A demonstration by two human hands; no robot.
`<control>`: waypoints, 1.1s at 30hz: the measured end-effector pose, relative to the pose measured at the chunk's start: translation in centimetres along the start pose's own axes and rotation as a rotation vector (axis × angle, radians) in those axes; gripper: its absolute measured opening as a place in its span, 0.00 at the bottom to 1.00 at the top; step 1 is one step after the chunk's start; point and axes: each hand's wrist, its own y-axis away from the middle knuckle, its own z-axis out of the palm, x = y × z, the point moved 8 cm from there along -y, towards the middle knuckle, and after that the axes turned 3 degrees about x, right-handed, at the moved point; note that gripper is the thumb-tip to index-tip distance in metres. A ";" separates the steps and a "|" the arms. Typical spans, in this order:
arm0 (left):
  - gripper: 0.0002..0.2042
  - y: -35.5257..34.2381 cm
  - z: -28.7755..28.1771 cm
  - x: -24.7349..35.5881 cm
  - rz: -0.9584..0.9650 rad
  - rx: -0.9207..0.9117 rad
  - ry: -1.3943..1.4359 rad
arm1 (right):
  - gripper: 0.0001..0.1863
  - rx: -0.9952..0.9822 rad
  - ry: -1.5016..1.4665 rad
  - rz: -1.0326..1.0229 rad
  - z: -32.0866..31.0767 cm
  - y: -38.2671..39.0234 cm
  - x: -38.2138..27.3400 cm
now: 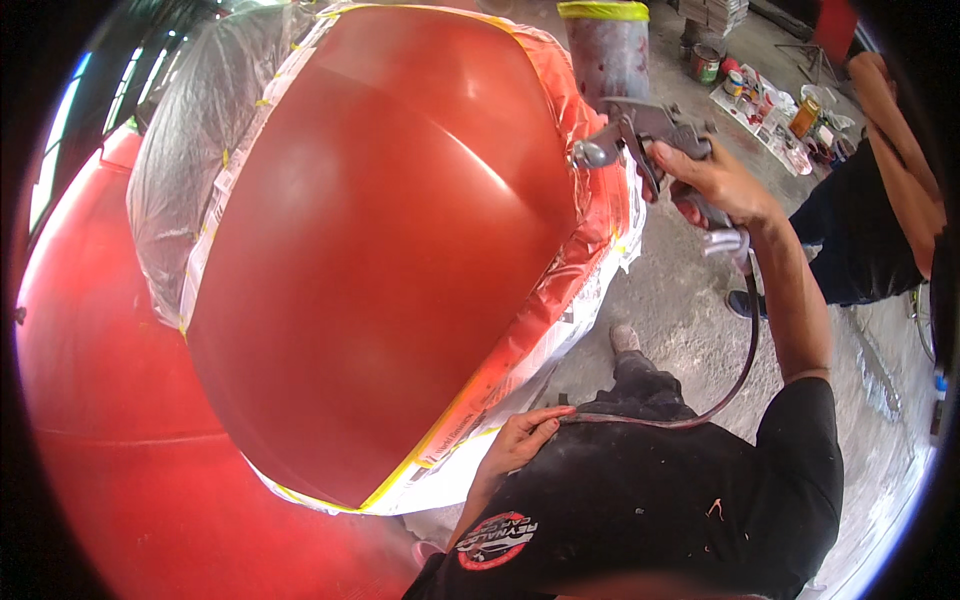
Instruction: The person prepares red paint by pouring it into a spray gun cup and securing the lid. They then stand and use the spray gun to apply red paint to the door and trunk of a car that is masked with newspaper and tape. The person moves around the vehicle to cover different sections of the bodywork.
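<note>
My right hand (705, 185) grips a grey spray gun (650, 135) at the right edge of a red car panel (380, 260). A cup (607, 55) with yellow tape sits atop the gun, and a dark hose (745, 360) hangs from its handle. My left hand (525, 435) is closed on that hose near my body, below the panel's lower right edge. The panel is bordered by yellow tape, masking paper (470, 440) and clear plastic sheeting (190, 150), some of it coated red along the right side.
Another red panel (120, 480) lies at left. On the concrete floor (680, 310), at upper right, cans and bottles (805, 118) rest on a paint-stained sheet. A co-worker in dark clothes (860, 220) is close on my right, with bare arms raised.
</note>
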 end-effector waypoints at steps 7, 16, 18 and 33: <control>0.15 -3.2 0.8 1.5 -0.043 0.050 0.066 | 0.29 0.465 0.504 -0.304 -3.3 -10.3 -3.2; 0.14 -5.3 1.5 5.3 0.043 0.055 -0.013 | 0.24 -0.144 -0.050 -0.141 1.6 -16.3 -7.8; 0.15 -5.2 1.7 6.3 0.035 0.046 -0.005 | 0.24 -0.160 -0.078 -0.140 2.9 -17.8 -9.5; 0.17 -5.9 1.3 9.8 0.137 0.100 0.096 | 0.26 -0.096 0.161 -0.291 7.4 -31.4 -14.8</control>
